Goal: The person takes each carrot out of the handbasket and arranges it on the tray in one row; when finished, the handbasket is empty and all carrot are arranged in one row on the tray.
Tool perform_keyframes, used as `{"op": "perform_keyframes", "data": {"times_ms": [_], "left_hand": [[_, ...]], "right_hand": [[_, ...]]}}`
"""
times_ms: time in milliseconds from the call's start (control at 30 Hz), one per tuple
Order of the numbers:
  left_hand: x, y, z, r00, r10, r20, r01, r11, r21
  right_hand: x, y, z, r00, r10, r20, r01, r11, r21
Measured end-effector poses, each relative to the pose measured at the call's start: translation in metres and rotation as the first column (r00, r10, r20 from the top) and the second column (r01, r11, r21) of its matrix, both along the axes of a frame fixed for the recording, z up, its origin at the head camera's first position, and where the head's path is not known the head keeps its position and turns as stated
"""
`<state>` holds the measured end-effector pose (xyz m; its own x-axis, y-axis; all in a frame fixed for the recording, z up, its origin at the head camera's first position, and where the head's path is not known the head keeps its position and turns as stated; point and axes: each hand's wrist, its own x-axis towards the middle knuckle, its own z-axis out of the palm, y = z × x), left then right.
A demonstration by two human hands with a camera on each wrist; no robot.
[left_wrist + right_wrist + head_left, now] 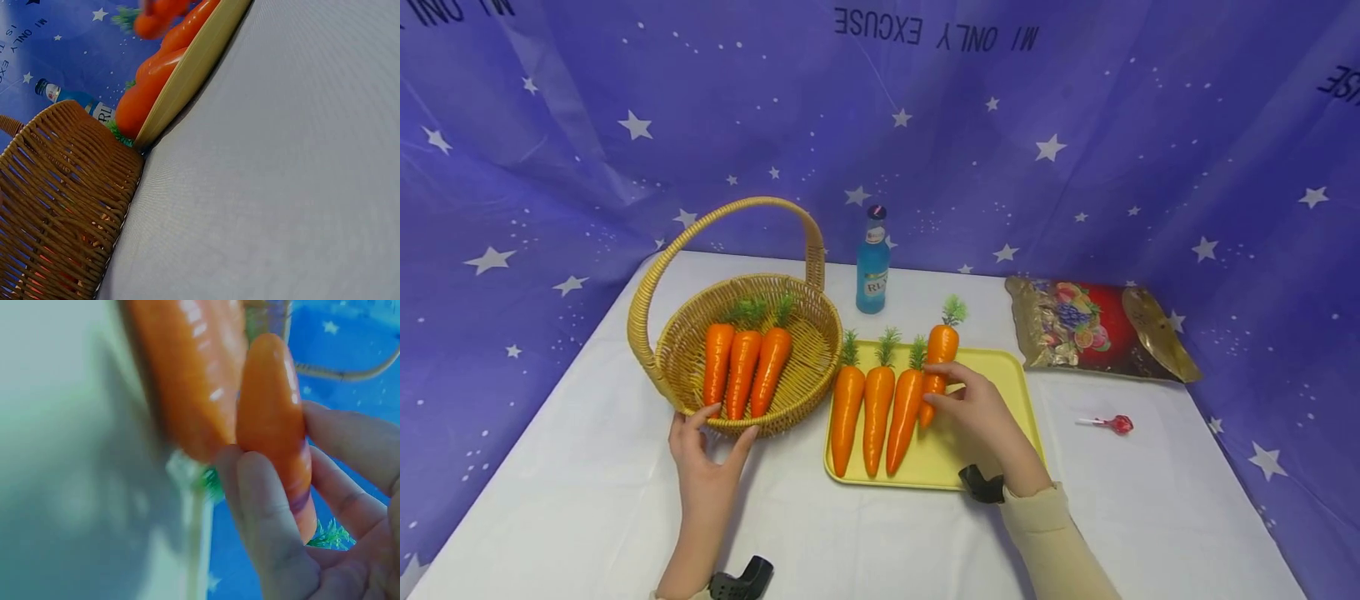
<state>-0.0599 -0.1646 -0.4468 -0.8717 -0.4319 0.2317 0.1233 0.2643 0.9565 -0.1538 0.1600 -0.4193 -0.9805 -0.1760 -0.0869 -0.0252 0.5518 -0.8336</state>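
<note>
Between its thumb and fingers, my right hand point(983, 415) pinches an orange carrot point(942, 346) with a green leafy top, tilted above the yellow tray point(1000, 379). The right wrist view shows this held carrot point(272, 400) close up, the fingers on both its sides. Beside it, three more carrots point(875, 421) lie side by side on the tray's left part. My left hand point(702, 471) grips the front rim of the wicker basket point(820, 350). Three carrots point(743, 367) lean inside that basket, tops toward the back. The left wrist view shows the basket's woven side point(69, 200).
Behind the tray stands a blue bottle point(872, 271) with a dark cap. A gold and red snack bag point(1097, 329) lies at the back right, and a red lollipop point(1120, 424) in front of it. A white cloth covers the table point(850, 550); a purple star-patterned curtain point(925, 167) hangs behind.
</note>
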Motion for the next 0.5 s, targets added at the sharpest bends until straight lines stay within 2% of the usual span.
{"op": "perform_keyframes", "data": {"times_ms": [167,233,400,500], "left_hand": [[-0.006,-0.010,-0.020,1.000,0.015,0.018,-0.014,1.000,-0.018],[-0.005,-0.009,-0.015,1.000,0.016,0.007,-0.016,1.000,-0.021],[0.002,0.000,0.007,1.000,0.006,-0.011,-0.006,1.000,-0.011],[0.000,-0.002,-0.002,1.000,0.003,0.005,-0.003,1.000,-0.016]], "right_hand": [[0.007,0.010,-0.017,0.999,-0.025,0.038,0.023,0.997,0.072],[0.010,0.009,-0.019,0.999,-0.008,0.045,0.004,0.996,0.095],[0.017,0.000,-0.017,0.997,0.060,0.047,-0.067,0.988,0.141],[0.020,-0.006,-0.014,0.996,0.083,0.045,-0.090,0.978,0.188]]}}
